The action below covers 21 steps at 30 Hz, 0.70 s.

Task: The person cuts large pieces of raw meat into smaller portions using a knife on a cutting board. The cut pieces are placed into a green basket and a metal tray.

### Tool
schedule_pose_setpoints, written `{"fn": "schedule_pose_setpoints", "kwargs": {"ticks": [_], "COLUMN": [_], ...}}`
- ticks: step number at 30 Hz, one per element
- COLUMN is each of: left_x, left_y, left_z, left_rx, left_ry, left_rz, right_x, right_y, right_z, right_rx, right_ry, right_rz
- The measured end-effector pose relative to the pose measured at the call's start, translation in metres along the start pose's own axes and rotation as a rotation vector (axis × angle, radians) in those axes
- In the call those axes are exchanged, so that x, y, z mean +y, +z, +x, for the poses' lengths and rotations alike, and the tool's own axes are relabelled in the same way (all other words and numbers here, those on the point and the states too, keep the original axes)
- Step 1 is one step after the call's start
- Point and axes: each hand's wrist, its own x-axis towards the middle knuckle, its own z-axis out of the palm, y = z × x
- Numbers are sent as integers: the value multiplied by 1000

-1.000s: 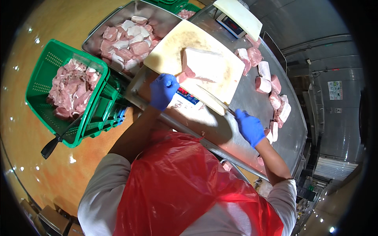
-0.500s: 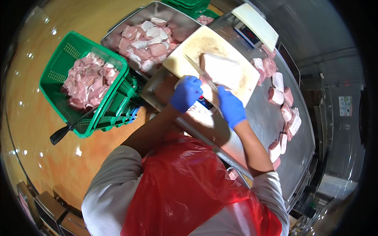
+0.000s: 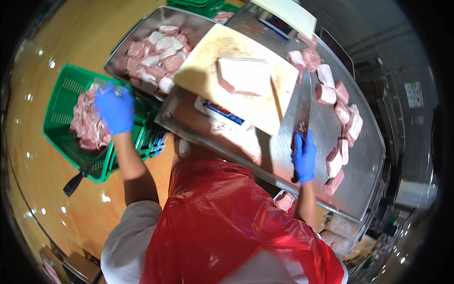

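The knife (image 3: 302, 102) is gripped tight in my right hand (image 3: 305, 158). My left hand (image 3: 115, 108) spreads open over the green basket (image 3: 61, 99). I could cut myself while looking away.

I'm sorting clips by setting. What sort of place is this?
Probably a butcher's or meat-processing workroom: a steel table with a cutting board, a meat slab and a green crate of cut meat.

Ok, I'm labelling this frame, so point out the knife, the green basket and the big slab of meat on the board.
knife (image 3: 304, 102), head view, middle of the blade.
green basket (image 3: 60, 102), head view, its left wall.
slab of meat (image 3: 243, 75), head view, centre of its top face.
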Motion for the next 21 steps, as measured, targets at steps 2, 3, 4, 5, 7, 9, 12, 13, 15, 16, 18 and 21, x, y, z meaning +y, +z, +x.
{"fn": "schedule_pose_setpoints", "kwargs": {"ticks": [2, 3, 4, 5, 7, 9, 12, 13, 15, 16, 18, 21], "left_x": [97, 147, 198, 254, 334, 350, 335, 318, 259, 240, 212, 172], "left_y": [33, 62, 91, 79, 27, 60, 69, 67, 99, 93, 61, 61], "left_z": [5, -14, -33, -43, -26, -32, -29, -22, -21, -15, -14, -51], "left_rx": [-15, -166, -307, -398, -878, -814, -771, -817, -649, -610, -524, -384], "left_ry": [632, 573, 497, 387, 256, 296, 514, 661, 916, 948, 1011, 429], "left_rz": [-267, -341, -411, -507, -376, -203, -255, -322, -803, -796, -789, -992], "right_x": [-46, -69, -87, -92, -76, -73, -49, -39, -26, -17, -8, -28], "right_y": [10, 14, 15, 14, 19, 18, 14, 13, 11, 12, 15, 29], "right_z": [15, 21, 26, 32, 36, 33, 19, 12, -2, -8, -19, -15], "right_rx": [49, 79, 107, 77, 125, 118, 98, 84, 50, 45, 38, -23], "right_ry": [119, 129, 137, 108, -10, -30, 20, 43, 49, 37, 10, -41], "right_rz": [248, 323, 401, 411, 370, 333, 298, 278, 205, 166, 81, 0]}}
